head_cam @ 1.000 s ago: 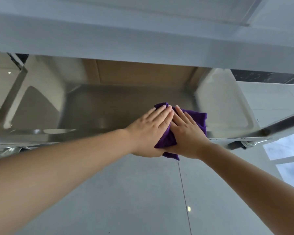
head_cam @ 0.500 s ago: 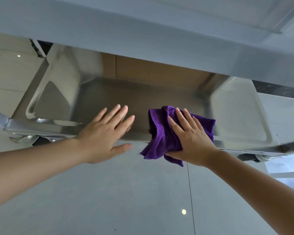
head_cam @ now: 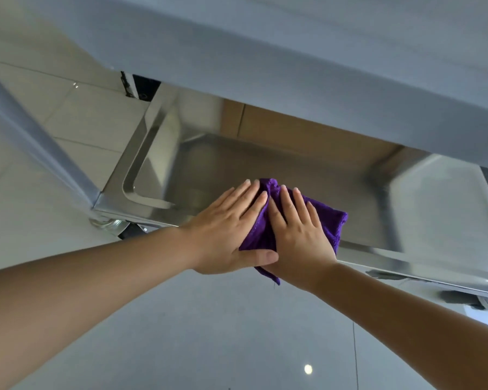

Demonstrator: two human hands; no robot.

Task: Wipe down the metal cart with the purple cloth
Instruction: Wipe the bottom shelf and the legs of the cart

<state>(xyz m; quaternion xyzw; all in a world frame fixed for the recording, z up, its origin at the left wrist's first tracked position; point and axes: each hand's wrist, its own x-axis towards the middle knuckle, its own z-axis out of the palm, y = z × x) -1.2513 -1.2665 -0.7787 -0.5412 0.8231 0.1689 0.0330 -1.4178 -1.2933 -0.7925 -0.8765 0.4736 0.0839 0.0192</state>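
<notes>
The metal cart's lower shelf [head_cam: 164, 170] is a shiny steel tray below the upper shelf [head_cam: 293, 66]. The bunched purple cloth [head_cam: 328, 223] lies on the tray's near edge, a corner hanging over the front lip. My left hand [head_cam: 226, 229] lies flat on the cloth's left side, fingers together, thumb under the lip. My right hand [head_cam: 299, 235] presses flat on the cloth's middle, fingers slightly spread. Both hands touch side by side.
A slanted cart post [head_cam: 40, 153] runs down at the left to the shelf corner. Caster wheels sit under the left corner [head_cam: 116, 226] and the right edge [head_cam: 473, 301]. Glossy pale floor tiles [head_cam: 209, 333] lie below. A brown panel [head_cam: 293, 130] shows behind the shelf.
One second ago both hands were on the cloth. Half a second ago my left hand lay apart on the bare shelf. Now it is back on the cloth beside my right hand.
</notes>
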